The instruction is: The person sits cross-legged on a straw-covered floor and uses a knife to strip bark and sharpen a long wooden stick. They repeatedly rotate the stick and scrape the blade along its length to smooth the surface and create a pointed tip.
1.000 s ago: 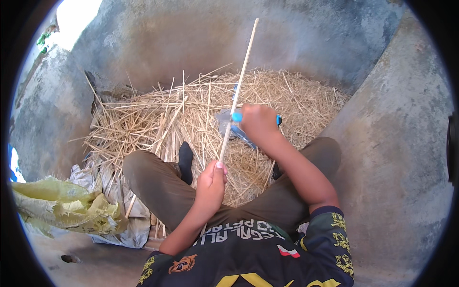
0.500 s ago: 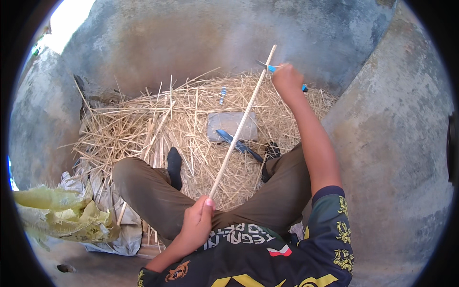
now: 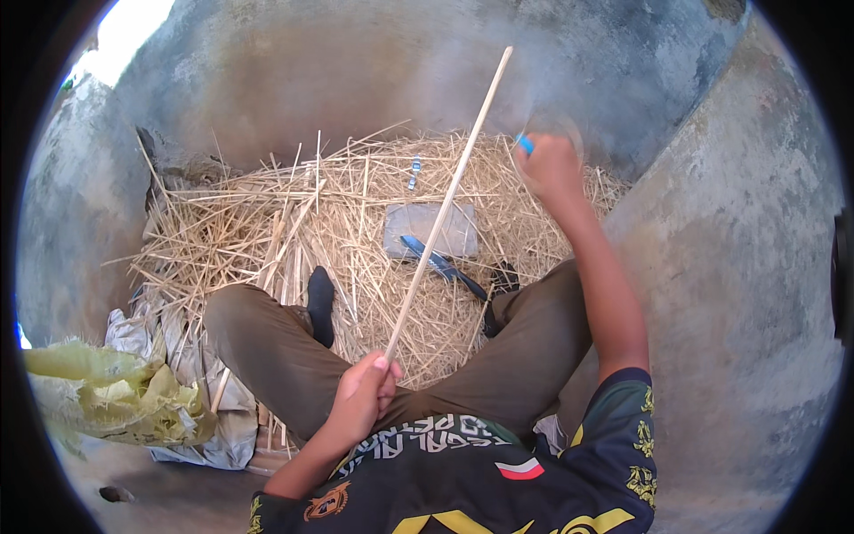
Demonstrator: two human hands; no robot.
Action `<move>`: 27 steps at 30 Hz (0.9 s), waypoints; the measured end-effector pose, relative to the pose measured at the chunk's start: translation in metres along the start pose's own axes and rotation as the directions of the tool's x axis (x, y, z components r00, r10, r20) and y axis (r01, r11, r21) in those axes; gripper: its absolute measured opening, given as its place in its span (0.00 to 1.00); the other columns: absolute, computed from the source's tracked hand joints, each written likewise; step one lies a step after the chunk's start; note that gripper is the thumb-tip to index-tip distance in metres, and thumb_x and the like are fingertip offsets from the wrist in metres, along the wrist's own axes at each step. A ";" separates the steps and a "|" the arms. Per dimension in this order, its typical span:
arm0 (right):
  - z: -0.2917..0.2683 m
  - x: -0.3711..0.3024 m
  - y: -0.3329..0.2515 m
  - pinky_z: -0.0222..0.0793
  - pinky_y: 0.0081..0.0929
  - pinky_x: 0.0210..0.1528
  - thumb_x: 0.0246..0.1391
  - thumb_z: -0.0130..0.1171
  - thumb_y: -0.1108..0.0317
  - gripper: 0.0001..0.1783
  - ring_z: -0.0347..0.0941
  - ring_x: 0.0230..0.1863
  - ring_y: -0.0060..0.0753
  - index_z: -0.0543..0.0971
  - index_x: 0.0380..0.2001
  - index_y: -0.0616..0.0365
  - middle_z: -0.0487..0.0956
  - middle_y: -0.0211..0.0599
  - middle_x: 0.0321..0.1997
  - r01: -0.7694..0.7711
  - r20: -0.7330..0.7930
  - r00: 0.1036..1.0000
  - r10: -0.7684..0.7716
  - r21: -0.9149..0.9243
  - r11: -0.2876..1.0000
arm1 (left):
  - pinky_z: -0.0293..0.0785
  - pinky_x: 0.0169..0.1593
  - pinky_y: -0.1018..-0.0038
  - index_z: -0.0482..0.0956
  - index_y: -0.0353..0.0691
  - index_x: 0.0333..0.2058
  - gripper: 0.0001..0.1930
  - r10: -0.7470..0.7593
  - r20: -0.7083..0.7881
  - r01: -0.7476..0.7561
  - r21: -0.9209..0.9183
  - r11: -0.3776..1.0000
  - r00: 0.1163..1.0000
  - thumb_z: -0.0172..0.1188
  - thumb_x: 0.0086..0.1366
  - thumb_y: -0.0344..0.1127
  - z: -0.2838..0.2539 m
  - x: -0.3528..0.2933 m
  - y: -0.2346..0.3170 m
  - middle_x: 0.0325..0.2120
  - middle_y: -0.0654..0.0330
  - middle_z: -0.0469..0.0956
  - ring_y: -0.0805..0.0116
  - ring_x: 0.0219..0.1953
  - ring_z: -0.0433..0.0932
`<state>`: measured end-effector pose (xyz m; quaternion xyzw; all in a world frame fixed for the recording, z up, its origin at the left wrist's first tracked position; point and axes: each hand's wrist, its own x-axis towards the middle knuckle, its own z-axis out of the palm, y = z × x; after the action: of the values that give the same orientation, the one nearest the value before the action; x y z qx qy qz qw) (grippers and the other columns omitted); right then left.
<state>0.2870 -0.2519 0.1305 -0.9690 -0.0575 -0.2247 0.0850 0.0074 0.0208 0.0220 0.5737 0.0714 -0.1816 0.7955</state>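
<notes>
A long, thin pale wooden stick point(image 3: 452, 191) slants upward away from me, its far end free in front of the wall. My left hand point(image 3: 365, 392) is closed around its near end, close to my lap. To the right of the stick, my right hand point(image 3: 553, 167) grips a blue-handled knife point(image 3: 525, 143). Only the blue handle shows clearly; the blade is blurred or hidden. The right hand is held apart from the stick.
Straw-like strips point(image 3: 240, 214) cover the ground. A grey block point(image 3: 458, 227) lies between my feet, with a dark large knife point(image 3: 431, 258) across it. Beyond is a small blue-silver object point(image 3: 414, 173). Concrete walls point(image 3: 729, 267) curve around; a torn yellow sack point(image 3: 133, 400) lies left.
My right hand has moved right and slightly nearer with the knife, whose blade was at the stick's far part and is now off it. The stick's far end has risen a little.
</notes>
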 end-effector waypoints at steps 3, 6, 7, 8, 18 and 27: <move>0.020 -0.043 -0.034 0.75 0.42 0.27 0.53 0.59 0.62 0.10 0.79 0.22 0.48 0.81 0.26 0.55 0.78 0.45 0.18 0.217 -0.064 0.975 -0.212 0.082 0.973 | 0.48 0.17 0.83 0.70 0.38 0.37 0.16 -0.002 0.031 0.004 -0.050 0.999 1.000 0.39 0.77 0.43 0.010 0.009 0.017 0.17 0.72 0.57 0.84 0.14 0.50; 0.027 -0.078 -0.059 0.74 0.42 0.26 0.51 0.60 0.64 0.07 0.79 0.22 0.46 0.81 0.27 0.55 0.78 0.43 0.17 0.344 -0.045 0.939 -0.341 0.085 0.935 | 0.48 0.16 0.83 0.71 0.38 0.37 0.16 0.019 0.038 -0.016 -0.075 0.997 0.999 0.39 0.78 0.42 0.011 0.015 0.016 0.16 0.72 0.58 0.84 0.13 0.50; 0.037 -0.090 -0.063 0.74 0.42 0.26 0.51 0.60 0.64 0.06 0.79 0.22 0.45 0.81 0.28 0.54 0.78 0.42 0.17 0.389 -0.037 0.921 -0.387 0.092 0.917 | 0.48 0.16 0.82 0.71 0.38 0.37 0.16 0.034 0.041 -0.031 -0.081 0.996 0.999 0.39 0.78 0.42 0.011 0.016 0.015 0.16 0.72 0.58 0.84 0.13 0.50; 0.041 -0.098 -0.066 0.74 0.41 0.25 0.51 0.60 0.64 0.06 0.79 0.22 0.44 0.81 0.28 0.54 0.78 0.41 0.17 0.430 -0.029 0.903 -0.430 0.098 0.897 | 0.48 0.16 0.82 0.70 0.38 0.36 0.16 0.034 0.026 -0.032 -0.078 0.996 0.999 0.39 0.77 0.42 0.013 0.016 0.015 0.16 0.72 0.57 0.84 0.14 0.50; 0.015 -0.004 -0.012 0.78 0.44 0.34 0.56 0.58 0.62 0.12 0.82 0.29 0.49 0.83 0.28 0.60 0.82 0.49 0.26 -0.040 0.088 0.996 0.033 0.070 0.997 | 0.52 0.22 0.82 0.66 0.41 0.28 0.19 0.166 0.031 -0.168 0.248 0.954 0.986 0.40 0.78 0.45 0.024 0.005 -0.007 0.17 0.71 0.60 0.83 0.18 0.56; 0.020 0.059 0.056 0.78 0.44 0.39 0.57 0.57 0.60 0.14 0.83 0.39 0.54 0.84 0.34 0.59 0.84 0.50 0.35 -0.212 -0.098 0.975 0.198 -0.177 0.961 | 0.56 0.24 0.80 0.67 0.42 0.26 0.20 0.069 0.063 -0.084 0.291 0.953 0.996 0.40 0.77 0.45 0.026 0.006 -0.006 0.18 0.70 0.62 0.82 0.20 0.58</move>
<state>0.3561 -0.2985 0.1315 -0.9638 0.0679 -0.2573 0.0187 0.0085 -0.0063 0.0237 0.6827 0.0007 -0.1742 0.7096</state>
